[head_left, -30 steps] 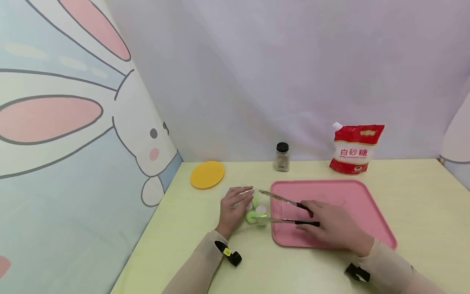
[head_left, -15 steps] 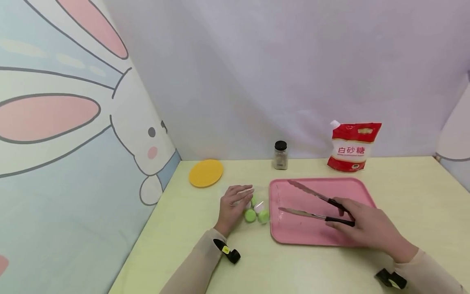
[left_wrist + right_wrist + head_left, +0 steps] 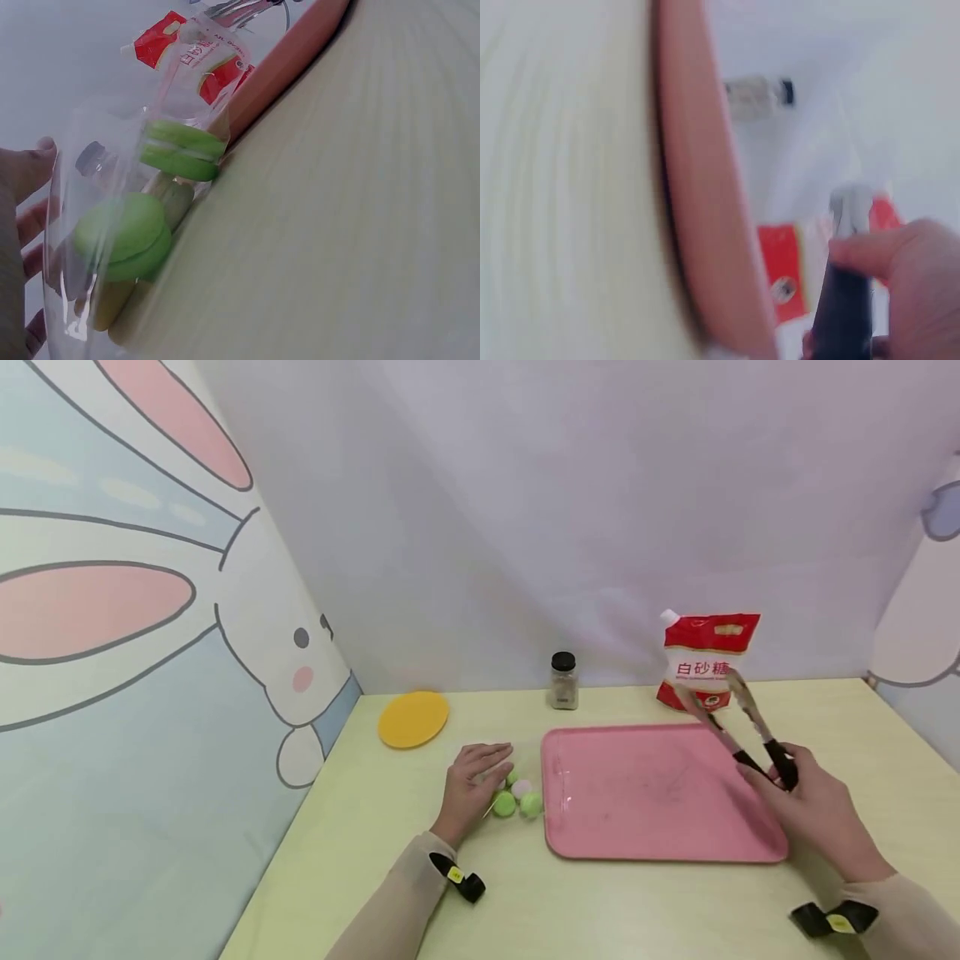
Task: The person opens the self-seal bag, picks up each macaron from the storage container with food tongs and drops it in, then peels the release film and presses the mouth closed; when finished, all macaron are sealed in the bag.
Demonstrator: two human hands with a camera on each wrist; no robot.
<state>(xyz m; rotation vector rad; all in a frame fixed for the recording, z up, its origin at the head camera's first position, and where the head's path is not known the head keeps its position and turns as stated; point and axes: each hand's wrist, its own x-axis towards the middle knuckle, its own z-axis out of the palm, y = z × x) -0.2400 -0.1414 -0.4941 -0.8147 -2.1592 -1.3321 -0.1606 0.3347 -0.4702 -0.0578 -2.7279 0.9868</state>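
My left hand (image 3: 472, 785) rests low over the table and holds the side of a clear plastic bag (image 3: 79, 326). Inside the bag lie several macarons (image 3: 504, 803), some green and some pale pink. One green macaron (image 3: 124, 234) shows large through the film in the left wrist view, with fingers partly behind the plastic. On the right, my right hand (image 3: 817, 810) grips black-handled metal tongs (image 3: 757, 717) above the tray's right end. The tongs' arms are spread, point away from me and have nothing between their tips.
A pink tray (image 3: 637, 793) lies just right of the bag. Behind it stand a small black-capped jar (image 3: 564, 685) and a red-and-white sugar pouch (image 3: 708, 635), which the tongs' tips overlap in the head view. A yellow round plate (image 3: 413, 719) lies at the back left.
My right hand has drawn the tongs back from the bag to the right across the tray, and their tips now point upward and away. The left hand stays at the bag.
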